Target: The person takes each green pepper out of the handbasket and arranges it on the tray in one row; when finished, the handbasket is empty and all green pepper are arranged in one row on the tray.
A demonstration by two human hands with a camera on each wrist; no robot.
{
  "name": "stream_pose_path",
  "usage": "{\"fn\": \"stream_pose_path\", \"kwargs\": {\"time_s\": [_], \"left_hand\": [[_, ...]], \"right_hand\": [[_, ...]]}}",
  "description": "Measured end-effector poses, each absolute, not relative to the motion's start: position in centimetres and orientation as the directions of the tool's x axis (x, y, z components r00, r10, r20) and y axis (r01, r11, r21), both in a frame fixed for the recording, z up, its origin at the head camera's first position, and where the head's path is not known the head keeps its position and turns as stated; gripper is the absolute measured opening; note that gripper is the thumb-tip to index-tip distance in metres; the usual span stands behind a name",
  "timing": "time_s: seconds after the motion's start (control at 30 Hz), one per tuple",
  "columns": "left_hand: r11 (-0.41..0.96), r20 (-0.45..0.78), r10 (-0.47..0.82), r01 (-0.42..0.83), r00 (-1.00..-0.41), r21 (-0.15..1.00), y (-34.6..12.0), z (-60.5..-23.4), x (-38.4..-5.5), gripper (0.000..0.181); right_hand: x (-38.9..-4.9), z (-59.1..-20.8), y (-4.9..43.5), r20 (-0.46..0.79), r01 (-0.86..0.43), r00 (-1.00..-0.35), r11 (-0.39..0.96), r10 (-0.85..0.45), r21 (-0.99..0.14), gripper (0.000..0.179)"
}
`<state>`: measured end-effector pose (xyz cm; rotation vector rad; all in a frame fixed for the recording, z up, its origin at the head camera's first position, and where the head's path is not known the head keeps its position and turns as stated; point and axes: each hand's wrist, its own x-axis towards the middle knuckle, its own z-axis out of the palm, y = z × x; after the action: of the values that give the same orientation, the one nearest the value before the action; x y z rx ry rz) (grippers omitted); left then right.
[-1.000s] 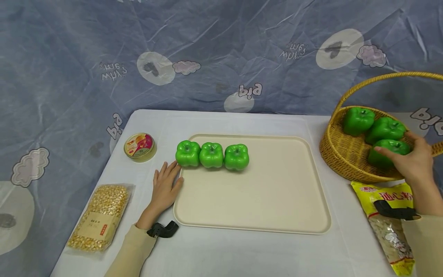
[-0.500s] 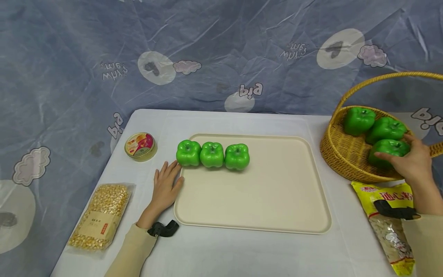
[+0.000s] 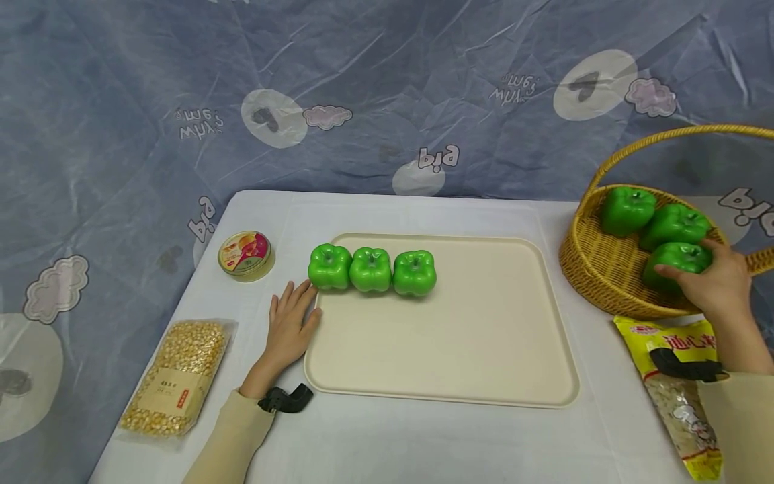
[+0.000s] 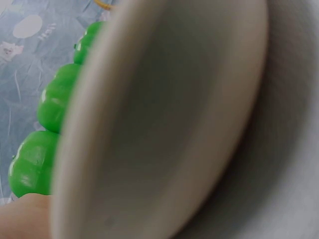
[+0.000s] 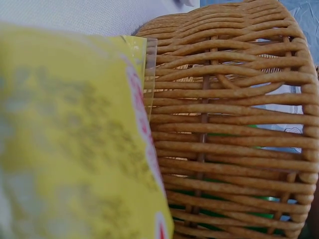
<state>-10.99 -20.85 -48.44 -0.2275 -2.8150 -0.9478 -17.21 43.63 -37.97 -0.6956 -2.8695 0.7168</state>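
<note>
In the head view my right hand (image 3: 719, 275) reaches over the near right rim of the wicker basket (image 3: 589, 269). Its thumb and fingers grip the nearest green bell pepper (image 3: 674, 265) from both sides. Two other bell peppers (image 3: 629, 212) lie behind it in the basket. My left hand (image 3: 293, 326) rests with fingers extended at the left edge of the cream tray (image 3: 447, 343). Three green bell peppers (image 3: 371, 271) stand in a row at the tray's back left, the leftmost close to my left fingertips. The tray's blurred edge (image 4: 164, 124) fills much of the left wrist view.
A yellow food packet (image 3: 677, 396) lies in front of the basket, under the right forearm. At the table's left are a round tin (image 3: 245, 257) and a bag of corn kernels (image 3: 175, 380). The basket's tall handle (image 3: 659, 138) arches above it.
My right hand has shifted slightly left, its fingers now closer around the nearest pepper in the basket. The left hand stays in place at the tray.
</note>
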Motion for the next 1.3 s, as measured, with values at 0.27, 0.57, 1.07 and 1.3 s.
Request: {"fn": "stream_pose_path", "kwargs": {"time_s": [0.27,0.57,1.07,1.3], "left_hand": [[0.786,0.202,0.094,0.197,-0.975,0.585,-20.9,-48.4,-11.0,0.048],[0.787,0.205,0.095,0.199,-0.974,0.584,-20.9,-48.4,-11.0,0.049],[0.786,0.208,0.095,0.201,-0.974,0.585,-21.0,-48.6,-11.1,0.048],[0.786,0.211,0.097,0.205,-0.973,0.583,-20.9,-48.4,-11.0,0.048]], "right_hand": [[-17.1,-37.7,43.6,-0.049,0.457,-0.868,0.757,0.493,-0.467,0.084],[-16.1,-35.9,42.3,-0.008,0.418,-0.881,0.769,0.473,-0.484,0.082],[-14.7,-32.2,37.5,0.080,0.312,-0.908,0.791,0.411,-0.526,0.083],[-14.2,-31.2,34.3,0.139,0.224,-0.924,0.801,0.356,-0.555,0.083]]}}
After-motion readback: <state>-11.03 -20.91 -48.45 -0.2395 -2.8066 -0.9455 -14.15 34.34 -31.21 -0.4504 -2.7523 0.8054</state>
